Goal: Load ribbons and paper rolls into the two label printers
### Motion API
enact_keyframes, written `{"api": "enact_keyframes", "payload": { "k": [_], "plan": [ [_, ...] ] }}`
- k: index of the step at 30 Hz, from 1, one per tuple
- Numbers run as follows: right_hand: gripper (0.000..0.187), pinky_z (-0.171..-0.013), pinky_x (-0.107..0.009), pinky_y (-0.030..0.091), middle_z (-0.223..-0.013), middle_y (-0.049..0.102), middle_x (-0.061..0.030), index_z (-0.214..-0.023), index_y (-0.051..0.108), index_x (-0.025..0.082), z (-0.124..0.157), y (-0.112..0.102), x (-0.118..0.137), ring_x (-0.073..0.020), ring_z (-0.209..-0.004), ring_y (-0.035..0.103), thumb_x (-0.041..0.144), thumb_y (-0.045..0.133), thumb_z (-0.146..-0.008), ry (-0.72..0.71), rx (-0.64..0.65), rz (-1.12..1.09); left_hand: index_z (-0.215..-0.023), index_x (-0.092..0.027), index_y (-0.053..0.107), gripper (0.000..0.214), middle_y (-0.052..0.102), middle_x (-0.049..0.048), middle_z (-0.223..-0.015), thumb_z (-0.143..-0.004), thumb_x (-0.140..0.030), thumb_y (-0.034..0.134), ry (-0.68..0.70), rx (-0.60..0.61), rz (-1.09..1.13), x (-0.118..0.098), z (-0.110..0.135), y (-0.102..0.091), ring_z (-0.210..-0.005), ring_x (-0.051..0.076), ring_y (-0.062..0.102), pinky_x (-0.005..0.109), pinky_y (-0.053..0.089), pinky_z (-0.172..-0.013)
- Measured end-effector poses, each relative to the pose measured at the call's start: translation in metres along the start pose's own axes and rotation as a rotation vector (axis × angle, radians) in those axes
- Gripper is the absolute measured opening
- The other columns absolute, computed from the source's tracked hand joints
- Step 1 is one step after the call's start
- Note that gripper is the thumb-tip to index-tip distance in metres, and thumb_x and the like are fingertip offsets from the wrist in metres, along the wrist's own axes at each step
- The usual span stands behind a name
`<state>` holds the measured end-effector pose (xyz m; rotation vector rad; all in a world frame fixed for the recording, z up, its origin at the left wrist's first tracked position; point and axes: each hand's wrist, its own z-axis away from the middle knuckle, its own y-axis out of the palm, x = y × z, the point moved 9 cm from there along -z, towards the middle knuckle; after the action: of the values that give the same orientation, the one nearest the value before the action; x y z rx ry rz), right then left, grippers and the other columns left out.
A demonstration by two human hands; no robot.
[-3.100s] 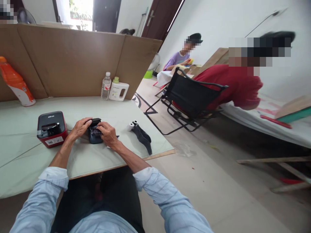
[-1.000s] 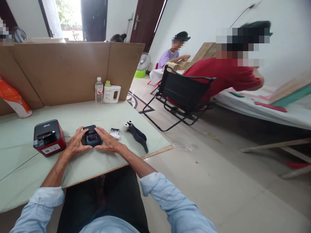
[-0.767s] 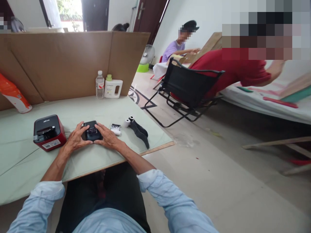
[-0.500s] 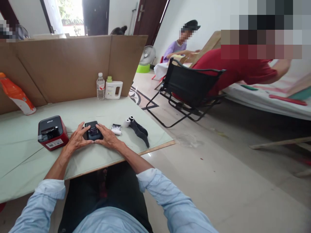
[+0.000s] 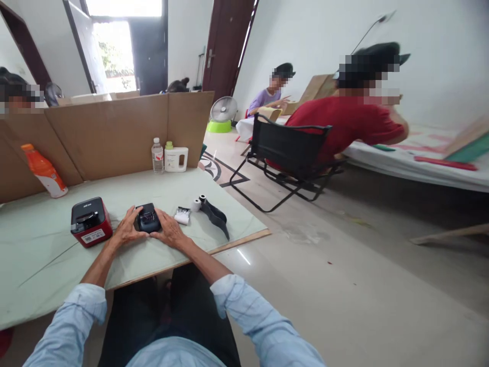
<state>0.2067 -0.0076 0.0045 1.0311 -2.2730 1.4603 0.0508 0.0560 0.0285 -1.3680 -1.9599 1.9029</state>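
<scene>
A small black device (image 5: 147, 221) rests on the pale green table (image 5: 46, 265). My left hand (image 5: 126, 232) grips its left side and my right hand (image 5: 168, 230) its right side, with fingers curled against it. A red and black label printer (image 5: 90, 221) stands just left of my left hand. To the right of my right hand lie a small white part (image 5: 182, 215), a white paper roll (image 5: 196, 205) and a black strap-like piece (image 5: 215, 218).
A cardboard screen (image 5: 110, 135) walls the table's far side, with an orange bottle (image 5: 45, 170), a water bottle (image 5: 157, 155) and a white jug (image 5: 176, 157) before it. A black folding chair (image 5: 290, 153) holds a person in red (image 5: 344, 125); another person (image 5: 267, 97) sits farther back.
Earlier both hands held the device with its lid up; now the lid is down and it rests on the table between them. The white part has appeared beside my right hand. The view tilted upward.
</scene>
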Motion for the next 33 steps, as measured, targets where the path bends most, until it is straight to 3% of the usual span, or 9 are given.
{"api": "enact_keyframes", "payload": {
  "k": [3, 5, 12, 15, 17, 21, 26, 30, 33],
  "plan": [
    [0.105, -0.118, -0.055, 0.046, -0.161, 0.046, -0.0270, -0.166, 0.025, 0.015, 0.000, 0.000, 0.002, -0.0367, -0.148, 0.050, 0.034, 0.085, -0.082, -0.009, -0.010, 0.016, -0.161, -0.020, 0.038, 0.120, 0.036, 0.0219, -0.166, -0.060, -0.053, 0.092, 0.052, 0.023, 0.022, -0.002, -0.012, 0.000, -0.160, 0.046, 0.027, 0.062, 0.033, -0.127],
    [0.104, -0.119, -0.054, 0.046, -0.161, 0.046, -0.0284, -0.166, 0.024, 0.013, -0.001, -0.002, 0.003, -0.0371, -0.147, 0.050, 0.034, 0.083, -0.083, -0.017, -0.018, 0.020, -0.162, -0.021, 0.036, 0.122, 0.038, 0.0206, -0.164, -0.059, -0.051, 0.092, 0.081, 0.031, 0.034, -0.003, -0.019, 0.000, -0.157, 0.044, 0.034, 0.061, 0.034, -0.127],
    [0.103, -0.121, -0.053, 0.045, -0.160, 0.046, -0.0254, -0.166, 0.023, 0.013, -0.004, -0.017, 0.005, -0.0371, -0.148, 0.049, 0.033, 0.082, -0.083, -0.041, -0.160, 0.010, -0.159, -0.022, 0.040, 0.116, 0.042, 0.0172, -0.155, -0.058, -0.047, 0.091, 0.094, -0.025, 0.071, 0.003, -0.031, -0.005, -0.147, 0.041, 0.045, 0.057, 0.049, -0.116],
    [0.085, -0.119, -0.055, 0.046, -0.152, 0.053, -0.0263, -0.159, 0.036, 0.010, -0.001, -0.034, 0.004, -0.0372, -0.143, 0.052, 0.036, 0.077, -0.089, -0.017, -0.334, 0.043, -0.157, -0.020, 0.041, 0.116, 0.040, 0.0190, -0.155, -0.057, -0.049, 0.092, 0.077, -0.065, 0.078, 0.005, -0.050, -0.010, -0.147, 0.041, 0.043, 0.055, 0.054, -0.111],
    [0.058, -0.111, -0.053, 0.051, -0.136, 0.064, -0.0222, -0.144, 0.054, 0.013, 0.001, -0.037, 0.004, -0.0349, -0.130, 0.060, 0.037, 0.071, -0.094, -0.019, -0.379, 0.072, -0.156, -0.019, 0.042, 0.116, 0.040, 0.0191, -0.155, -0.057, -0.052, 0.092, 0.078, -0.095, 0.074, 0.003, -0.069, -0.012, -0.147, 0.041, 0.043, 0.054, 0.055, -0.109],
    [0.012, -0.089, -0.038, 0.055, -0.100, 0.070, -0.0102, -0.101, 0.070, 0.019, -0.003, -0.019, 0.007, -0.0256, -0.099, 0.066, 0.030, 0.068, -0.097, -0.096, -0.222, 0.129, -0.155, -0.018, 0.045, 0.119, 0.043, 0.0182, -0.151, -0.052, -0.051, 0.095, 0.072, -0.082, 0.090, -0.008, -0.117, 0.003, -0.142, 0.040, 0.048, 0.054, 0.055, -0.109],
    [0.008, -0.081, -0.031, 0.047, -0.092, 0.068, -0.0065, -0.093, 0.069, 0.019, -0.003, -0.010, 0.000, -0.0217, -0.092, 0.063, 0.026, 0.072, -0.095, -0.055, -0.158, 0.149, -0.151, -0.018, 0.050, 0.120, 0.048, 0.0139, -0.144, -0.044, -0.042, 0.099, 0.097, -0.047, 0.066, -0.023, -0.159, 0.033, -0.139, 0.039, 0.050, 0.057, 0.040, -0.123],
    [0.009, -0.082, -0.032, 0.046, -0.095, 0.069, -0.0072, -0.094, 0.070, 0.018, -0.004, -0.010, -0.001, -0.0221, -0.094, 0.063, 0.026, 0.071, -0.096, -0.014, -0.113, 0.175, -0.155, -0.015, 0.044, 0.123, 0.046, 0.0176, -0.152, -0.047, -0.037, 0.098, 0.095, 0.020, 0.051, -0.031, -0.164, 0.043, -0.147, 0.040, 0.045, 0.054, 0.035, -0.127],
    [0.011, -0.084, -0.033, 0.046, -0.098, 0.072, -0.0090, -0.093, 0.072, 0.017, -0.004, -0.009, -0.002, -0.0232, -0.097, 0.065, 0.026, 0.069, -0.097, 0.037, -0.057, 0.223, -0.155, -0.016, 0.045, 0.114, 0.042, 0.0200, -0.159, -0.054, -0.034, 0.096, 0.067, -0.020, -0.021, -0.045, -0.147, 0.032, -0.151, 0.042, 0.041, 0.054, 0.038, -0.125]
  ]
}}
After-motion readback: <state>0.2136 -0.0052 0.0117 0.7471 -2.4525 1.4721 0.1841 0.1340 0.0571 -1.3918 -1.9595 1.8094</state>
